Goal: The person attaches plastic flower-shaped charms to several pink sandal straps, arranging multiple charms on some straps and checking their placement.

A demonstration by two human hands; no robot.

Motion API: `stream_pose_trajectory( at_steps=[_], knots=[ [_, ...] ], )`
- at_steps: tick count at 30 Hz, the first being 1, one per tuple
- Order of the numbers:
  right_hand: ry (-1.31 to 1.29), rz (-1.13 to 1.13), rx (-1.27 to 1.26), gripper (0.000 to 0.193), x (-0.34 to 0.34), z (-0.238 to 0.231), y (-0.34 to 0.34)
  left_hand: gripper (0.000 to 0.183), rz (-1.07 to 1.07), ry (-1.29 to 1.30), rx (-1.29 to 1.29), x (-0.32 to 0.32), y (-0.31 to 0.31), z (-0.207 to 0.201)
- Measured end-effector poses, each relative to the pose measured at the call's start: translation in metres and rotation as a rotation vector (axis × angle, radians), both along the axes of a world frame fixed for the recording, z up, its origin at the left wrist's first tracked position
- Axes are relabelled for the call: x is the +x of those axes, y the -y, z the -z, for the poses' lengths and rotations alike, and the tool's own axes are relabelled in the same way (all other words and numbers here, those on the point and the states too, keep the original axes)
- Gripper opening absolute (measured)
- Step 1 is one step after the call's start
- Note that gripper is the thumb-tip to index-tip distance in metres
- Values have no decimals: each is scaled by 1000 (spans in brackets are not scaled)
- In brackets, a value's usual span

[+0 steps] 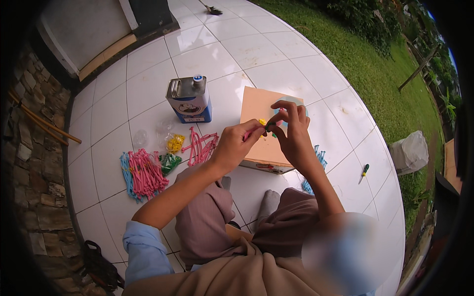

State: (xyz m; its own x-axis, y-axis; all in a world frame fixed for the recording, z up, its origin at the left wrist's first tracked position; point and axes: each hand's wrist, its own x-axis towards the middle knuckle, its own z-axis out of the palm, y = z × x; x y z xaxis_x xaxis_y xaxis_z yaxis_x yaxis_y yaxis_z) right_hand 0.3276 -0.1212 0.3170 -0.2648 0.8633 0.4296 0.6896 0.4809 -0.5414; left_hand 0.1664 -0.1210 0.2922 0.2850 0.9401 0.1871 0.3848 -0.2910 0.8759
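Note:
Both my hands are raised over a tan cardboard box (253, 102), fingertips close together. My left hand (241, 141) is closed in a pinch, with a bit of a pink plastic piece (247, 134) showing between its fingers. A small dark green piece (269, 128) is pinched between thumb and index finger of my right hand (292, 129), whose other fingers curl above. On the box top lie small yellow pieces (262, 121). A pale blue round thing and something pink are partly hidden behind the right fingers.
Left on the white tiles are bundled pink sticks (148, 170), light blue sticks (129, 175), loose pink sticks (201, 147), and bags of yellow (175, 143) and green pieces (169, 163). Beyond stands a blue-and-white metal can (190, 101). A screwdriver (364, 172) lies right, near grass.

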Motion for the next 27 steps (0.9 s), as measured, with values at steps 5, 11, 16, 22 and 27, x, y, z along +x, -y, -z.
stream_pose_trajectory(
  at_steps=[5,11,16,22,27],
  knots=[
    [84,-26,98,42,4,11,-2,15,3,7,96,2,0,0],
    [84,-70,47,39,5,12,-10,16,-34,92,9,0,-4,10],
    [-508,-66,-52,44,14,33,-16,14,-68,835,-439,-10,-18,-9],
    [-659,-583,-910,68,-20,51,-3,15,-12,1193,-505,-36,-38,-15],
    [-815,-452,-1003,63,-27,40,-6,30,-227,513,-431,-64,-38,-8]
  ],
)
